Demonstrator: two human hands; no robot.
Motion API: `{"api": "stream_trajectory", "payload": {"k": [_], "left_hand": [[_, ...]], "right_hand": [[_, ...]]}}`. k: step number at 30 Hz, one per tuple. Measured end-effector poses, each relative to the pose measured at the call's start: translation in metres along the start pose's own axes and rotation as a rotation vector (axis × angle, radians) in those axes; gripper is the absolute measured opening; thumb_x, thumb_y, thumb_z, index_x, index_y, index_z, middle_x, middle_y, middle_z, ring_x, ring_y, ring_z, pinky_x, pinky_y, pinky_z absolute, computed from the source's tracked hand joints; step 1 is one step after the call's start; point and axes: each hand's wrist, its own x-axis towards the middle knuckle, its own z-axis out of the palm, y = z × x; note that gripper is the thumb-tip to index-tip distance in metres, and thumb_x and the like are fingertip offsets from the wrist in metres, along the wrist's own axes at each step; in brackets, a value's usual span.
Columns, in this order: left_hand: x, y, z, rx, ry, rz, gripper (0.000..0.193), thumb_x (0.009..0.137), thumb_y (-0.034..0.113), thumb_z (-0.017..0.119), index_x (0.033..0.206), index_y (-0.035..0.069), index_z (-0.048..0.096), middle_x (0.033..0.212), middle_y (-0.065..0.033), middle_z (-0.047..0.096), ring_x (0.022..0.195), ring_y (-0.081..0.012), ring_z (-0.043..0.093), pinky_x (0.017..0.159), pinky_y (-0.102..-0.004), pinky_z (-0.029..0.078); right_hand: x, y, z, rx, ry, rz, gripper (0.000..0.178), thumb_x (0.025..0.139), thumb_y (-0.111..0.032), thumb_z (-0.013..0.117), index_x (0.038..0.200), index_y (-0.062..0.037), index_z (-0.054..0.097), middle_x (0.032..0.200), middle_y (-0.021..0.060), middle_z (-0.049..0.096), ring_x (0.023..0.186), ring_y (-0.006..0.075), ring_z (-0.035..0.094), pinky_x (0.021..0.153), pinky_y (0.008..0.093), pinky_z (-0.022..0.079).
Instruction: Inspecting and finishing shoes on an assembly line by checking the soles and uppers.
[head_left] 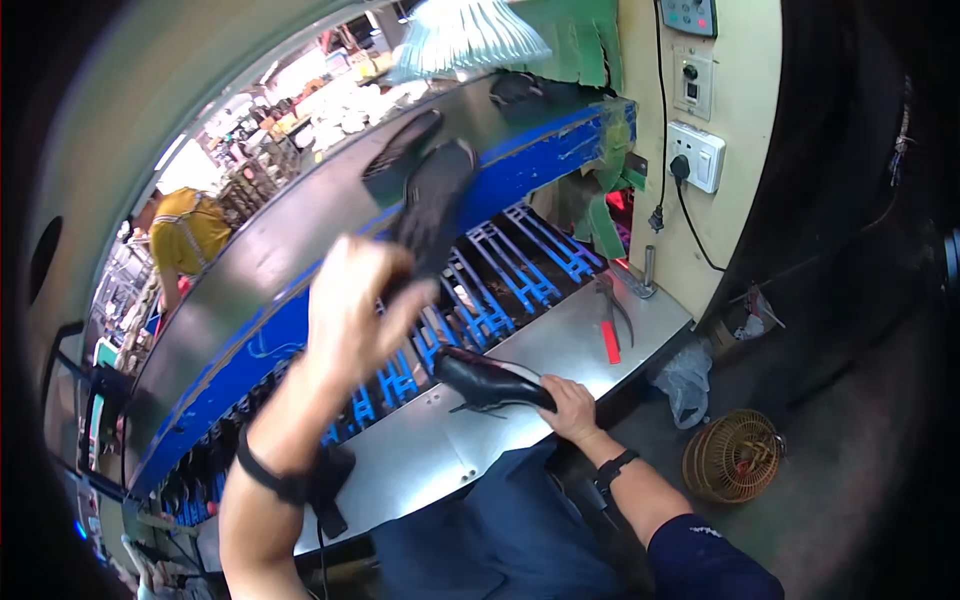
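Observation:
My left hand (355, 300), slightly blurred, is raised over the slatted rack, its fingers closed on the near end of a black shoe sole (438, 190). The sole's far end rises past the blue edge of the upper shelf. Lower down, a shiny black shoe (490, 383) rests on the metal ledge with its toe toward the rack. My right hand (570, 405) grips its heel end. Another dark sole or shoe piece (400, 145) lies on the upper shelf, just beyond the held one.
Pliers with a red handle (611, 335) lie on the ledge at right. Blue slatted bars (490, 270) run below the upper shelf (270, 215). A wall socket (697, 155) has a hanging cord. A wicker basket (735, 455) and plastic bag (685, 380) are at lower right. A person in yellow (190, 232) stands far left.

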Motion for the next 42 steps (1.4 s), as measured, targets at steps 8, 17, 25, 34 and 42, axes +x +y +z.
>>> {"api": "stream_trajectory", "payload": {"k": [8, 17, 25, 34, 42], "left_hand": [[-0.344, 0.247, -0.068, -0.293, -0.48, -0.313, 0.034, 0.083, 0.031, 0.078, 0.07, 0.011, 0.055, 0.057, -0.0085, 0.054, 0.054, -0.031, 0.061, 0.052, -0.0415, 0.049], [-0.505, 0.207, -0.027, -0.281, 0.256, -0.971, 0.014, 0.08, 0.007, 0.076, 0.089, 0.003, 0.066, 0.084, -0.0116, 0.067, 0.081, -0.032, 0.066, 0.077, -0.0432, 0.053], [-0.53, 0.073, 0.011, -0.621, 0.214, -1.526, 0.035, 0.097, 0.029, 0.071, 0.113, -0.002, 0.074, 0.099, -0.0085, 0.076, 0.091, -0.0151, 0.068, 0.084, -0.0303, 0.053], [-0.495, 0.123, -0.085, -2.145, 0.801, -1.106, 0.052, 0.102, 0.021, 0.055, 0.145, -0.006, 0.045, 0.145, -0.029, 0.053, 0.139, -0.0396, 0.05, 0.108, -0.0488, 0.051], [-0.427, 0.142, -0.105, -2.062, 0.755, -0.936, 0.083, 0.104, 0.069, 0.022, 0.146, 0.002, 0.047, 0.13, -0.026, 0.063, 0.127, -0.0444, 0.058, 0.105, -0.0578, 0.051]], "right_hand": [[0.072, -0.094, -0.064, -0.282, -0.17, -0.264, 0.043, 0.074, -0.028, 0.083, 0.107, -0.0076, 0.066, 0.093, 0.0124, 0.071, 0.088, 0.0333, 0.068, 0.079, 0.0451, 0.054], [0.039, -0.249, -0.149, 0.59, -0.417, -0.039, 0.036, 0.082, -0.021, 0.082, 0.107, -0.0007, 0.068, 0.088, 0.0063, 0.069, 0.084, 0.0146, 0.067, 0.077, 0.0312, 0.054], [-0.071, -0.252, -0.083, 1.067, -0.696, 0.418, 0.038, 0.088, -0.025, 0.075, 0.115, -0.0001, 0.062, 0.101, 0.0019, 0.066, 0.093, 0.0114, 0.061, 0.086, 0.0285, 0.05], [-0.171, -0.2, -0.111, 1.54, -0.964, 1.112, 0.091, 0.094, -0.07, 0.052, 0.143, 0.0075, 0.048, 0.128, 0.0304, 0.063, 0.115, 0.0442, 0.066, 0.102, 0.0518, 0.054], [-0.127, -0.251, -0.12, 1.324, -0.928, 0.99, 0.068, 0.102, -0.052, 0.054, 0.135, 0.0071, 0.054, 0.122, 0.0189, 0.068, 0.106, 0.0261, 0.069, 0.094, 0.0368, 0.056]]}}
